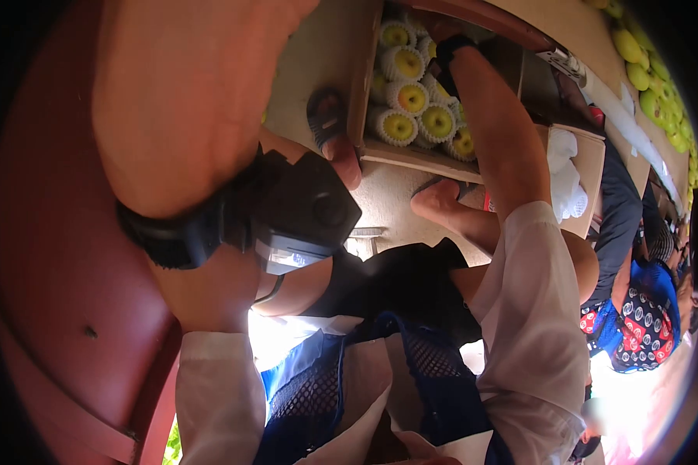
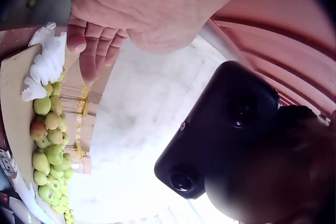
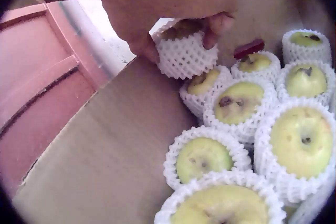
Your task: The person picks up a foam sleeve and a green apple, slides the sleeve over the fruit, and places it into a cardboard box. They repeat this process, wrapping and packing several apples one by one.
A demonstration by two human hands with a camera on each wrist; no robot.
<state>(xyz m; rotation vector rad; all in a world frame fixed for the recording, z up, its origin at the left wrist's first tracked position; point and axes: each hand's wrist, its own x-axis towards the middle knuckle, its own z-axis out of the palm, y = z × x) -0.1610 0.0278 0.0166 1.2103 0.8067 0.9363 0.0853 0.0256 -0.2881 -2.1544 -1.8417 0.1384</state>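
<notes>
In the right wrist view my right hand (image 3: 173, 3) grips an apple in a white foam net (image 3: 186, 56), fingers and thumb around its top. That apple is at the side wall of a cardboard box (image 3: 105, 140). Other yellow-green apples (image 3: 302, 140) in foam nets sit packed beside and below it, and the head view shows them in rows (image 1: 412, 98). My left hand (image 2: 115, 19) hangs with loosely bent fingers and holds nothing. White foam nets (image 2: 44, 66) lie nearest to its fingertips in the left wrist view, on a cardboard edge.
Loose green apples (image 2: 52, 153) form a long heap along a cardboard strip (image 2: 18, 87). A reddish metal panel (image 1: 77, 256) rises on my left. Beside the box stands a smaller carton (image 1: 589, 147) with white foam nets. Another person with a patterned bag (image 1: 645, 325) is at the right.
</notes>
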